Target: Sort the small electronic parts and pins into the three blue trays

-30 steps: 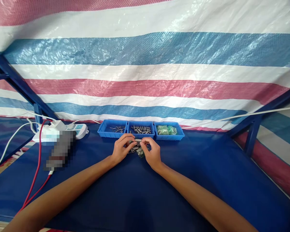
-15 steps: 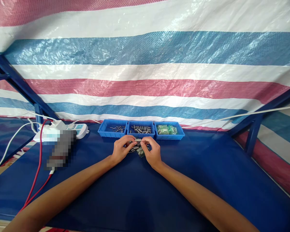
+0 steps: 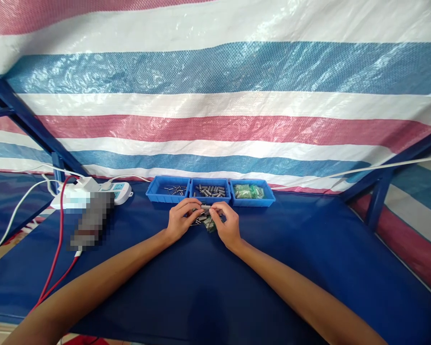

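My left hand (image 3: 182,220) and my right hand (image 3: 226,224) meet just in front of the blue bins, fingertips pinched together. Between them is a small grey metal cylinder (image 3: 205,207), gripped at its left end by the left fingers and at its right end by the right thumb and forefinger. Under the fingers lies a small pile of loose metal parts (image 3: 200,219) with a small greenish plastic bag (image 3: 210,226); the hands cover some of it.
Three blue bins stand in a row: thin metal pins (image 3: 175,189) in the left, grey cylinders (image 3: 211,191) in the middle, green plastic packets (image 3: 249,191) in the right. At left are a white power strip (image 3: 122,192), a red cable (image 3: 60,230) and a pixelated dark object (image 3: 93,220).
Both hands stay in nearly the same place, with the cylinder still between the fingertips. The right fingers have shifted slightly on it. The camera view has moved a little.
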Motion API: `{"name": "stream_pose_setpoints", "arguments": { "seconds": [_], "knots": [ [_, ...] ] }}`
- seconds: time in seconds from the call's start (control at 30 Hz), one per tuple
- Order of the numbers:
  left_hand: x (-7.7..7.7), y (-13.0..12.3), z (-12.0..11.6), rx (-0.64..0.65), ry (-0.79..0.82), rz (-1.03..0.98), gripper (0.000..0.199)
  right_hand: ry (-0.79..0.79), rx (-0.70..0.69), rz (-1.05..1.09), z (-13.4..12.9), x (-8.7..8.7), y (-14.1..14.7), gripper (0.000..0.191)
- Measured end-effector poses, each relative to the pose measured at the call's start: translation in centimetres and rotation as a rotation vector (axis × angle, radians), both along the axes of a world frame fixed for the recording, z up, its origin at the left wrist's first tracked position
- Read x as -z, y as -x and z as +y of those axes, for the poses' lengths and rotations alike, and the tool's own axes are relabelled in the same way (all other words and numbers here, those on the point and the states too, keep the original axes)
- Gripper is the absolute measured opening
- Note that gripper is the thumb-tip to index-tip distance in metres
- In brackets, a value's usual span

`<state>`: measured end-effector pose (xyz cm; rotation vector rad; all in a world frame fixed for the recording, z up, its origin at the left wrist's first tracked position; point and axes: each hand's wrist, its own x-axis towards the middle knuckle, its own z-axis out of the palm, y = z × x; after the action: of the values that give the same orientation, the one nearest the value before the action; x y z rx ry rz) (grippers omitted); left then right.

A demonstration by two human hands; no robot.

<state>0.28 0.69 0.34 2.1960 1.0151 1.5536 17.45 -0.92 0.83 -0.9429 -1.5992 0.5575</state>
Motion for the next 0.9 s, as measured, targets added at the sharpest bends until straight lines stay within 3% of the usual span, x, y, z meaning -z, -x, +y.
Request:
{"name": "stream_pose_setpoints", "arguments": {
  "seconds": [0.43, 0.9],
  "knots": [
    [-0.11, -0.09, 0.02, 0.016, 0.090, -0.009, 0.013, 0.002, 0.028, -0.004, 0.01, 0.15, 0.07, 0.013],
    [-0.19, -0.12, -0.10, -0.006, 0.033, -0.019, 0.014, 0.018, 0.001, 0.002, -0.08, -0.03, 0.03, 0.012]
  ]
}}
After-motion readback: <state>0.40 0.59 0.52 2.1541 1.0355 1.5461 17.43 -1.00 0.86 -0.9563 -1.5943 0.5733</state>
